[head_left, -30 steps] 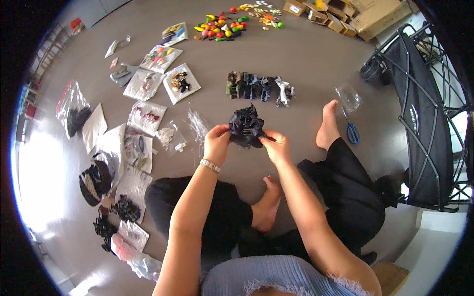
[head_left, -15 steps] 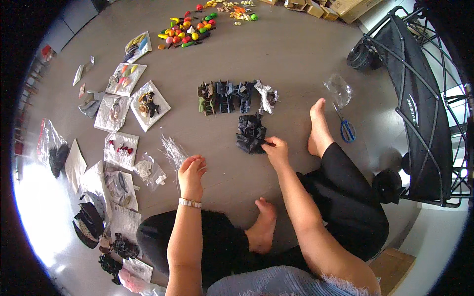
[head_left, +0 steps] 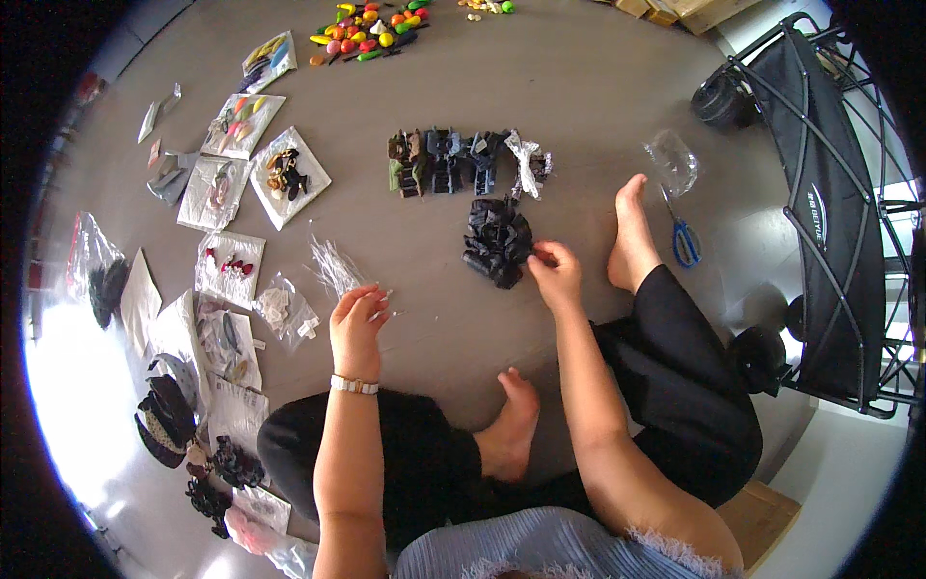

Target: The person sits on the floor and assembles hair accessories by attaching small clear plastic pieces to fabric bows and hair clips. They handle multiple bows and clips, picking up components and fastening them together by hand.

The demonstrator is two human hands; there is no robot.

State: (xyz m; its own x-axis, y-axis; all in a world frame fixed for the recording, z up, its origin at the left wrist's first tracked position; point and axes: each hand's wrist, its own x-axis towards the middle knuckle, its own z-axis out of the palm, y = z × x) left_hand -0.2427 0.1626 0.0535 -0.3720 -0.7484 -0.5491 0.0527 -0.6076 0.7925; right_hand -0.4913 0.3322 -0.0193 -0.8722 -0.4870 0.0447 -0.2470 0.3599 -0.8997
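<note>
In front of me lies a black ruffled fabric hair accessory [head_left: 497, 236], loosely spread on the floor. My right hand [head_left: 559, 277] is closed in a pinch on its right edge. My left hand [head_left: 357, 328] is at the near end of a loose bundle of thin white strips [head_left: 333, 265]. Its fingers are curled together, and whatever they hold is too small to make out. Just beyond the black piece, a row of fabric-covered hair clips [head_left: 444, 162] runs from camouflage through dark blue to black. A silver bow-shaped piece [head_left: 526, 164] ends that row.
Packets of accessories [head_left: 230, 265] line the floor at left, beside black headbands [head_left: 166, 415]. Toy fruit [head_left: 371, 34] is heaped at the far side. Blue-handled scissors [head_left: 686, 243] and a clear bag [head_left: 672, 162] lie beyond my right foot [head_left: 632, 232]. A black folding wagon [head_left: 815, 203] stands at right.
My left hand has moved left to the ends of the white strips. The black hair accessory looks more spread out, and my right hand has shifted slightly right with its edge. The whole view has tilted.
</note>
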